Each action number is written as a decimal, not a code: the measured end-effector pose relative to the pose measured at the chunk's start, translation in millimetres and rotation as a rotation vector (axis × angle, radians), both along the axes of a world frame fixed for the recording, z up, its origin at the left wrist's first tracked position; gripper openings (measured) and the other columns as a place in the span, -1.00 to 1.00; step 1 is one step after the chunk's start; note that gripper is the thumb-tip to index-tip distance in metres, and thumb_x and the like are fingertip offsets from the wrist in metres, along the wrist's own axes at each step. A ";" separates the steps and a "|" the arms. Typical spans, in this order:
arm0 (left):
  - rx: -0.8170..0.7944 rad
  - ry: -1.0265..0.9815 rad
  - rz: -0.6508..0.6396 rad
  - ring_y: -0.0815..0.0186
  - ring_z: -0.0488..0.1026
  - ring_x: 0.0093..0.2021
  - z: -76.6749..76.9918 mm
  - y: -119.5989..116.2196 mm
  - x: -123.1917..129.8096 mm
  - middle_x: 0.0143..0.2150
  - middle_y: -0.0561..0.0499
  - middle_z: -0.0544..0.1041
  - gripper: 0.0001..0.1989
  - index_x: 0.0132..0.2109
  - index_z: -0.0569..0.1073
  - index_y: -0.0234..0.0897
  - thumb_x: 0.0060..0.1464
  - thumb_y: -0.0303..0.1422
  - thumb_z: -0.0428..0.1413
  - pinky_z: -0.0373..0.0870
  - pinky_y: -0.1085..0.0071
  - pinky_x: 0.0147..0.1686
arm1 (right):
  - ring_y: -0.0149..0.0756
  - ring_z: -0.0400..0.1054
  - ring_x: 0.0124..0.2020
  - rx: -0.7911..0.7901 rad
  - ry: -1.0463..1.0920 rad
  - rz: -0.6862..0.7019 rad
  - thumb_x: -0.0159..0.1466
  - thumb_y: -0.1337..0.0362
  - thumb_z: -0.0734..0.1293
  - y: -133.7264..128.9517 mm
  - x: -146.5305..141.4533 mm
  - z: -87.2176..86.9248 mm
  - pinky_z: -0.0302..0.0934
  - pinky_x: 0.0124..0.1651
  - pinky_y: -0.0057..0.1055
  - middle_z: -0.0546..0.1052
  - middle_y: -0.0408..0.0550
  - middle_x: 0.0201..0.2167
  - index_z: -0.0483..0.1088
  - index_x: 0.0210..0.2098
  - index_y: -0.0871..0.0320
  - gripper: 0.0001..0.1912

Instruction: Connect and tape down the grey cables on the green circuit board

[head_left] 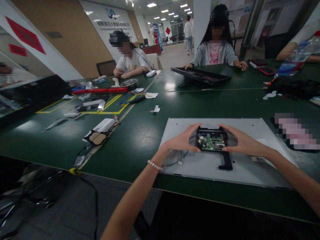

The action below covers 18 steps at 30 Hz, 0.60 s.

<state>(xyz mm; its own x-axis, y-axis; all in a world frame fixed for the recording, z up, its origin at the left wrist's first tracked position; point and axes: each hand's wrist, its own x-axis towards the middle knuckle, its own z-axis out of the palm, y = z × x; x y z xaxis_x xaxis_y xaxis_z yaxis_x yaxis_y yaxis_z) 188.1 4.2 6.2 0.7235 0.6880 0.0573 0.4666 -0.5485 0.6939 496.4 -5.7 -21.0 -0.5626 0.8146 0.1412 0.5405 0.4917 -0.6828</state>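
A green circuit board (211, 141) sits in a black plastic frame (226, 160) over a flat grey metal panel (190, 165). My left hand (183, 139) grips the frame's left side, thumb at the near corner and fingers at the far one. On the opposite side, my right hand (241, 140) grips the frame the same way, thumb near the board's right corner. A black arm of the frame reaches toward me, ending in a hook shape. Thin grey cables (175, 161) run out from under my left hand across the panel.
A battery pack (101, 130) with a cable lies left on the green table (140, 143). A phone-shaped pink item (296, 131) is at the right. Across the table, a person (216, 50) touches a black panel (200, 76); another person (132, 60) sits farther left.
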 end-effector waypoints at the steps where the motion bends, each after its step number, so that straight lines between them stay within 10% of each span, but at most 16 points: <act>1: 0.043 0.030 0.014 0.04 -0.10 0.41 1.1 4.3 -5.5 0.43 -0.20 -0.09 0.02 0.41 -0.11 -0.21 -0.05 -0.10 0.26 -0.04 0.06 0.34 | 0.08 0.05 0.32 0.010 0.002 0.001 0.13 0.00 0.41 -0.2 0.8 -1.9 -0.01 0.32 0.12 0.13 0.03 0.35 -0.07 0.37 -0.06 -0.07; 9: 0.546 0.435 0.706 0.07 0.16 0.29 8.2 86.0 -110.7 0.30 -0.19 0.21 -0.55 0.17 0.34 -0.32 0.11 -0.42 0.05 0.10 0.09 0.27 | 0.09 0.07 0.31 0.068 0.016 0.013 0.15 0.05 0.39 1.7 3.9 -17.2 0.01 0.30 0.13 0.14 0.01 0.35 -0.09 0.37 -0.10 -0.10; 18: 0.460 0.804 0.804 0.16 0.36 0.09 9.2 120.2 -156.8 0.13 -0.19 0.40 -0.73 -0.01 0.45 -0.32 0.17 -0.36 0.03 0.30 0.33 0.04 | 0.11 0.08 0.30 0.065 0.012 -0.004 0.16 0.06 0.38 -0.2 0.1 -14.9 0.04 0.29 0.16 0.15 0.04 0.34 -0.12 0.38 -0.08 -0.10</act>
